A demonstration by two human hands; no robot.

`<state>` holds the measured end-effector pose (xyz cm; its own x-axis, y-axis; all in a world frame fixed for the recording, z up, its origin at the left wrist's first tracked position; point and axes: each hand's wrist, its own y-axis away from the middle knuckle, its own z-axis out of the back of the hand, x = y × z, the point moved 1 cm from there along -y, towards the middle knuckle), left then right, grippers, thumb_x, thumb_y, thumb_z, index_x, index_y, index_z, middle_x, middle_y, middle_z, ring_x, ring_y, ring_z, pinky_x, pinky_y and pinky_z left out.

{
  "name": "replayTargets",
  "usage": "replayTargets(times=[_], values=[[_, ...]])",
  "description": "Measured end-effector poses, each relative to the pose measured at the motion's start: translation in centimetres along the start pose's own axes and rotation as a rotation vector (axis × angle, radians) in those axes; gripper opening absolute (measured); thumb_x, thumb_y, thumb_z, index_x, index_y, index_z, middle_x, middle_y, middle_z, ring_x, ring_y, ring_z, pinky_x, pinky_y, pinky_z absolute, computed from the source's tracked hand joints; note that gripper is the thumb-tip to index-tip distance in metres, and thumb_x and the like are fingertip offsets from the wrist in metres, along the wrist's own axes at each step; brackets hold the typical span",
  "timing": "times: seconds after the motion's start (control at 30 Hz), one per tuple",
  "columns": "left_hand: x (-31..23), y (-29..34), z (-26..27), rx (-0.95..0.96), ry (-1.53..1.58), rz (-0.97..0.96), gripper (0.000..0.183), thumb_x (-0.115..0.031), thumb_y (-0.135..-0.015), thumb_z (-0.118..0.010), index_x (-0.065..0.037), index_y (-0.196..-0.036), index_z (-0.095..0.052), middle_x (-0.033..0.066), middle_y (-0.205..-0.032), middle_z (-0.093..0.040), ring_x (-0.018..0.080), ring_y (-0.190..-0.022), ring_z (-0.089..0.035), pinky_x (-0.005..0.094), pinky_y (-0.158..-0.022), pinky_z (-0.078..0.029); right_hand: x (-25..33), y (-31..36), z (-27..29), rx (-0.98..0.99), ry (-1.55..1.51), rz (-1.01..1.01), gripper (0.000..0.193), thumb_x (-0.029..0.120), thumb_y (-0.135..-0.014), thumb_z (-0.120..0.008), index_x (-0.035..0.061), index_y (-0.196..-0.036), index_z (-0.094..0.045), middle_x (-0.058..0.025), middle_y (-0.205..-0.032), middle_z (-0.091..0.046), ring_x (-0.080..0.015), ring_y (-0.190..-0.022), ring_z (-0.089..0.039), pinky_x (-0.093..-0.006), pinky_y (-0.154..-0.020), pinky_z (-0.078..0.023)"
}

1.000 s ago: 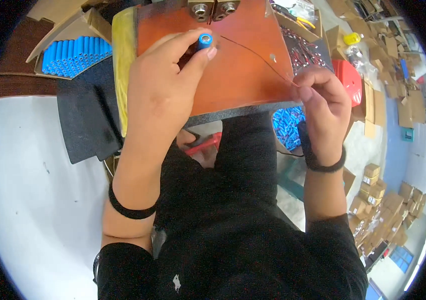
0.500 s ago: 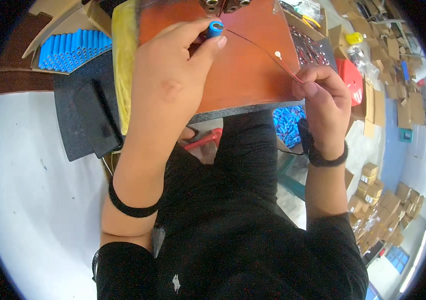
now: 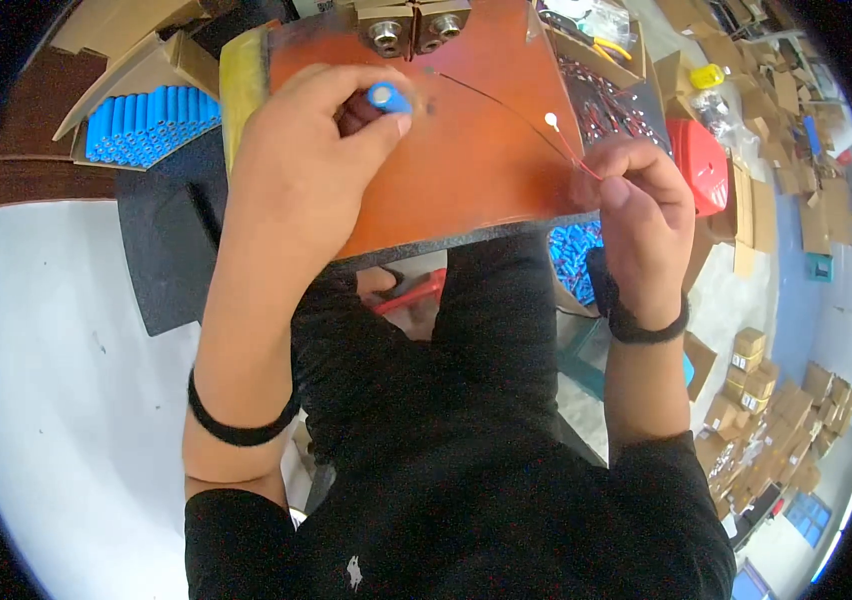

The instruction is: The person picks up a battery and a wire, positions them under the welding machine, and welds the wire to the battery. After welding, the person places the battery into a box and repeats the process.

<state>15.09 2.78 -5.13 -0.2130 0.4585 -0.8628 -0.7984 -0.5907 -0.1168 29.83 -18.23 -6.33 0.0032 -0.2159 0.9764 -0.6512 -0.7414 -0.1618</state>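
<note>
The left hand (image 3: 296, 165) grips a blue cylindrical battery cell (image 3: 395, 101) above the flat orange worktop (image 3: 466, 185). The cell's pale end faces the camera; its foreshortened long axis slants rightward, far end hidden. The right hand (image 3: 648, 205) pinches thin red-and-black wires (image 3: 572, 158), fingertip contact blurred. Brown cardboard boxes (image 3: 754, 382) stand right.

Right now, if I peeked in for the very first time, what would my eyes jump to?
Probably the big orange board at the upper middle, with the left hand holding a blue battery above it. Next, the right hand near the board's right edge, pinching thin wires. Then the neat rows of blue batteries in a cardboard box at the upper left.
</note>
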Motion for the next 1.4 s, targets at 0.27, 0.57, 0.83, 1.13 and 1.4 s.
replayTargets(times=[0.27,0.57,0.83,1.13,1.4], values=[[0.5,-1.0,-1.2,-0.056,-0.171,-0.082,0.03,-0.02,-0.085,-0.071,-0.001,-0.108,-0.069,0.0043,-0.081,-0.061,0.0123,-0.072,-0.055,0.0262,-0.07,-0.044,-0.1,-0.2,-0.3,-0.034,0.04,-0.073,0.007,0.004,-0.087,-0.06,-0.0005,-0.092,-0.062,-0.0006,-0.083,-0.061,-0.0081,-0.075,-0.055,-0.0224,-0.068,-0.044],[0.6,-1.0,-1.2,-0.1,-0.212,-0.079,0.029,-0.022,-0.085,-0.071,-0.001,-0.105,-0.068,0.0061,-0.079,-0.059,0.0135,-0.071,-0.054,0.0275,-0.068,-0.044,-0.1,-1.0,-0.7,-0.031,0.066,-0.114,0.009,0.008,-0.088,-0.061,0.0001,-0.092,-0.063,-0.0001,-0.082,-0.062,-0.007,-0.074,-0.055,-0.0208,-0.066,-0.043],[0.7,-0.5,-1.6,-0.129,-0.201,-0.161,0.029,-0.022,-0.085,-0.072,0.001,-0.102,-0.067,0.0056,-0.076,-0.058,0.0129,-0.069,-0.052,0.0279,-0.066,-0.044,0.0,-0.4,-0.8,-0.02,0.121,-0.119,0.01,0.009,-0.089,-0.06,0.0004,-0.092,-0.064,0.0,-0.083,-0.062,-0.0069,-0.075,-0.056,-0.0207,-0.067,-0.044],[0.6,-1.5,-1.6,-0.112,-0.135,0.0,0.028,-0.023,-0.084,-0.073,0.002,-0.096,-0.067,0.008,-0.074,-0.057,0.0135,-0.066,-0.051,0.0291,-0.064,-0.043,-0.3,-1.6,-0.8,-0.017,0.168,-0.093,0.01,0.006,-0.087,-0.058,-0.0001,-0.092,-0.063,0.0009,-0.085,-0.062,-0.0068,-0.077,-0.056,-0.0209,-0.071,-0.044],[0.3,-0.4,-1.1,-0.056,-0.186,-0.123,0.023,-0.02,-0.085,-0.068,0.001,-0.094,-0.065,0.0218,-0.089,-0.063,0.0402,-0.088,-0.061,0.0467,-0.081,-0.048,-0.3,0.0,-1.4,-0.053,0.348,-0.025,0.007,0.01,-0.092,-0.061,0.0026,-0.091,-0.062,0.0001,-0.087,-0.059,-0.0086,-0.083,-0.054,-0.0247,-0.076,-0.046]])
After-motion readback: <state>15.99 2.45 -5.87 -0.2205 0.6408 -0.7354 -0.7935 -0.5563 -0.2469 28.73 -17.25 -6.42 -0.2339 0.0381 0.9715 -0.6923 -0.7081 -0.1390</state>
